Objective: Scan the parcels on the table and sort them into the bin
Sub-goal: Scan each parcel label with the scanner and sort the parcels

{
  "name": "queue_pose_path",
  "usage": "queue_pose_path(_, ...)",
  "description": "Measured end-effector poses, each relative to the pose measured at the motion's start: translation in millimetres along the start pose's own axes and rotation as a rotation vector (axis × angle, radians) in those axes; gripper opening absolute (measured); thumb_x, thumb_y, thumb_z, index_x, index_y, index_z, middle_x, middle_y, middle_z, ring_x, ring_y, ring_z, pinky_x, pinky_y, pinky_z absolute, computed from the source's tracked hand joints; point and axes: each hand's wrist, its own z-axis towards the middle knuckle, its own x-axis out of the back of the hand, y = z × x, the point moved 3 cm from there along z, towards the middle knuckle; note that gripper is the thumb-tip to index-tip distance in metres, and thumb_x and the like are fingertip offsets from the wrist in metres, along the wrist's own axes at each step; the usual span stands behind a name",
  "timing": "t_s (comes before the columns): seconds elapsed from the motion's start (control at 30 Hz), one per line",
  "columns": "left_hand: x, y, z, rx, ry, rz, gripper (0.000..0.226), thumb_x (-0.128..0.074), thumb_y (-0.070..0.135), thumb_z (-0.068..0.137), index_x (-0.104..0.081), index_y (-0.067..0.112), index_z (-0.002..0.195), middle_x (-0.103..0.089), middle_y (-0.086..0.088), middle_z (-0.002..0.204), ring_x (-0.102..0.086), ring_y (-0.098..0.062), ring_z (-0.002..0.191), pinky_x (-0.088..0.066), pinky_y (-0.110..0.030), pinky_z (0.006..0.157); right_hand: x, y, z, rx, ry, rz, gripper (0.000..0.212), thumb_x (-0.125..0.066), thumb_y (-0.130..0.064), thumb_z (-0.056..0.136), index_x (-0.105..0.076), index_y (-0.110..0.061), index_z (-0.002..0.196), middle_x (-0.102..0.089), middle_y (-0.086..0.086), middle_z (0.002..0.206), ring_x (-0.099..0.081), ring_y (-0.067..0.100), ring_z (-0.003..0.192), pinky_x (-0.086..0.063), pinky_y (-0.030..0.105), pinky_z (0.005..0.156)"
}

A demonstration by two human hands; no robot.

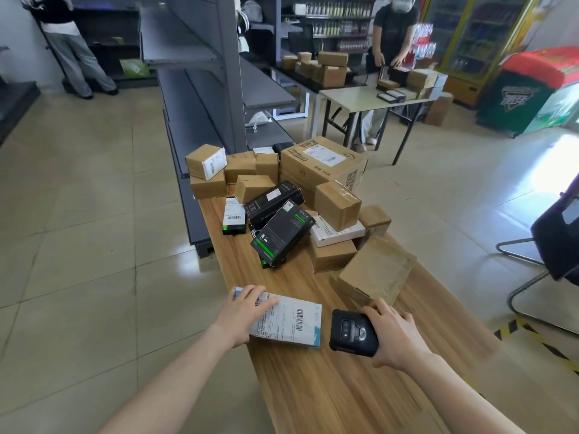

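The left hand (247,311) lies palm down on a flat white parcel (289,322) at the near left edge of the wooden table (313,389); its fingers are fairly straight and spread over the parcel's left end, the thumb resting on the printed label, pressing rather than clenched; whether the fingertips hook over the far edge I cannot tell. The parcel lies label up, its barcode facing the ceiling; just beside it, to the right, the right hand (396,335) is wrapped round a black scanner (354,333), fingers curled over its far side, the scanner's lens end pointing towards the parcel.

Further up the table sits a pile of parcels (282,195); a flat brown box (376,270) lies tilted nearest the scanner; two black boxes (282,233) with green stripes lean on each other in the middle; a big cardboard box (322,164) with a white label stands at the far end, small brown boxes beside it.

Grey shelving (200,89) runs along the left of the table; beyond it a person (394,32) stands at a folding table (357,100) covered with more boxes; a black chair (557,239) stands at the right.
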Motion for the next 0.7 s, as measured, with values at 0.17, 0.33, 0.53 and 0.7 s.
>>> queue_pose_path(0.17,-4.5,-11.8,-1.5,0.002,-0.004,-0.048,0.094,-0.072,0.029,0.078,-0.014,0.031,0.151,-0.013,-0.004,0.156,-0.009,-0.022,0.145,-0.013,-0.042,0.118,-6.8,-5.8,6.8,-0.046,0.028,0.051,0.091,-0.073,-0.042,0.062,-0.035,-0.027,0.143,-0.035,-0.008,0.126,-0.045,0.015,0.117,-0.039,0.035,0.089)
queue_pose_path(0.33,-14.5,-21.1,-35.7,0.137,0.012,-0.136,0.095,-0.072,0.041,0.071,-0.022,0.030,0.151,-0.022,-0.001,0.153,-0.019,-0.021,0.141,-0.025,-0.039,0.112,-14.8,-28.4,17.4,0.007,0.024,0.142,0.092,-0.074,-0.046,0.057,-0.039,-0.027,0.139,-0.036,-0.008,0.124,-0.046,0.014,0.114,-0.040,0.035,0.087)
queue_pose_path(0.53,-38.4,-22.1,-126.2,0.517,0.089,-0.271,0.094,-0.069,0.060,0.067,-0.026,0.037,0.147,-0.029,0.006,0.146,-0.031,-0.019,0.133,-0.035,-0.038,0.103,-21.9,-76.4,28.9,0.209,-0.008,0.212,0.081,-0.077,-0.048,0.061,-0.043,-0.029,0.132,-0.036,-0.012,0.110,-0.043,0.006,0.099,-0.045,0.031,0.086)
queue_pose_path(0.7,-61.2,10.4,-241.0,0.876,0.133,-0.393,0.094,-0.059,0.065,0.061,-0.031,0.035,0.145,-0.035,0.008,0.140,-0.039,-0.018,0.127,-0.039,-0.036,0.098,-32.5,-139.0,12.4,0.400,-0.086,0.250,0.074,-0.077,-0.041,0.058,-0.045,-0.026,0.123,-0.037,-0.011,0.106,-0.049,0.010,0.092,-0.045,0.034,0.080)
